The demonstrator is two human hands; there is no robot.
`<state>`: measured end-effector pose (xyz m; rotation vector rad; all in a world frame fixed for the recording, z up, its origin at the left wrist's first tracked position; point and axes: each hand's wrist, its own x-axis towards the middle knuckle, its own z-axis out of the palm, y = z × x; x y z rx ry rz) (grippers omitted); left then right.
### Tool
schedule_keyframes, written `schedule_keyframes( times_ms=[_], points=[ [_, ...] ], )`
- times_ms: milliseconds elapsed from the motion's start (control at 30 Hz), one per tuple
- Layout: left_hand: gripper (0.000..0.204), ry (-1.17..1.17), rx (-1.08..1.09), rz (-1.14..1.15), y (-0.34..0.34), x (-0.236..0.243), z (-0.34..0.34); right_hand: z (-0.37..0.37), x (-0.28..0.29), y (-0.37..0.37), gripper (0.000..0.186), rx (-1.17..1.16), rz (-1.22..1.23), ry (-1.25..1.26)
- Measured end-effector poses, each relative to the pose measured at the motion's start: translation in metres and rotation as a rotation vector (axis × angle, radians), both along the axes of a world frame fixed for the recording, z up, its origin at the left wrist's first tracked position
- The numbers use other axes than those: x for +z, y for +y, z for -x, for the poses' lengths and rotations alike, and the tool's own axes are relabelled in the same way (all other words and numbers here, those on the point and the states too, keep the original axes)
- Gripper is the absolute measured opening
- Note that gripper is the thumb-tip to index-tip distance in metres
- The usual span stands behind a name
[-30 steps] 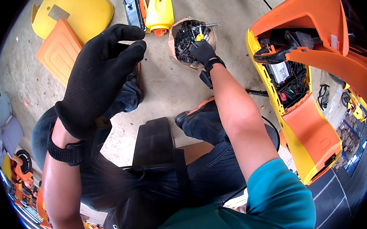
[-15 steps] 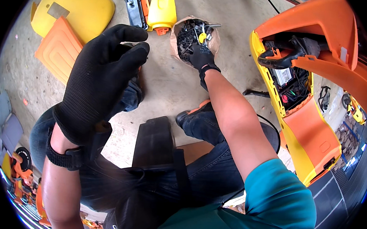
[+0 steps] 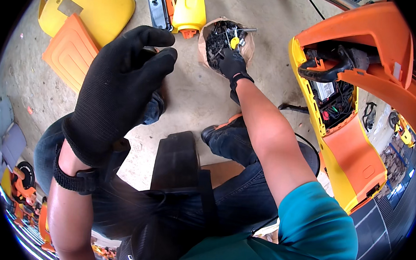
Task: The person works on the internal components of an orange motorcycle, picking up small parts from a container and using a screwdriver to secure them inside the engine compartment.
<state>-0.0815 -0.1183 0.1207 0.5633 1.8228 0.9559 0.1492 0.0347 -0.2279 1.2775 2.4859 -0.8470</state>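
My right hand (image 3: 233,64), in a black glove, reaches into an open brown paper bag (image 3: 205,52) on the floor. Its fingers dip among small black and metal parts (image 3: 219,38) and are hidden by the back of the hand. Beside them a yellow-headed piece (image 3: 235,42) and a silver rod (image 3: 249,30) lie on the pile. My left hand (image 3: 120,89), gloved as well, is held up at the left, away from any object. Its thumb and forefinger are curved with a gap between their tips; the palm and other fingers are mostly hidden.
An orange and yellow scooter-like body (image 3: 354,153) stands at right, its wiring compartment exposed. Yellow (image 3: 101,4) and orange panels (image 3: 70,50) lie at far left. A yellow housing (image 3: 190,10) and a grey box-like part (image 3: 158,8) rest beyond the bag. A black case (image 3: 175,161) sits between my legs.
My right hand has shifted slightly within the bag, nearer the yellow-headed piece. My left hand keeps its curved pose; the whole view has moved a little.
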Motion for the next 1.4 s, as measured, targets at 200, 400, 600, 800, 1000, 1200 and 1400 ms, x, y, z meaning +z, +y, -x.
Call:
schedule_keyframes(
  times_ms=[200, 400, 600, 800, 1000, 1200, 1400],
  points=[
    [0.029, 0.020, -0.005, 0.013, 0.000, -0.001, -0.001, 0.010, 0.033, -0.008, 0.021, 0.070, -0.037, 0.110],
    [0.030, 0.019, 0.007, 0.022, 0.000, 0.000, -0.003, 0.012, 0.028, -0.010, 0.022, 0.053, -0.018, -0.047],
    [0.029, -0.025, -0.080, 0.023, 0.005, 0.009, -0.002, -0.002, 0.010, 0.020, 0.023, 0.232, -0.009, 0.010],
    [0.029, 0.022, 0.000, -0.110, 0.001, -0.001, -0.007, 0.016, 0.063, 0.064, 0.028, -0.108, 0.521, 0.210],
    [0.029, -0.069, -0.129, -0.122, 0.010, 0.006, -0.009, 0.029, 0.134, 0.075, 0.028, 0.103, 0.649, 0.327],
    [0.027, -0.036, -0.215, -0.099, 0.020, 0.000, -0.017, 0.044, 0.263, 0.059, 0.024, 0.149, 0.642, 0.274],
    [0.021, 0.036, -0.383, -0.291, 0.042, -0.015, -0.047, 0.008, 0.353, 0.026, 0.023, -0.202, 0.625, 0.460]
  ],
)
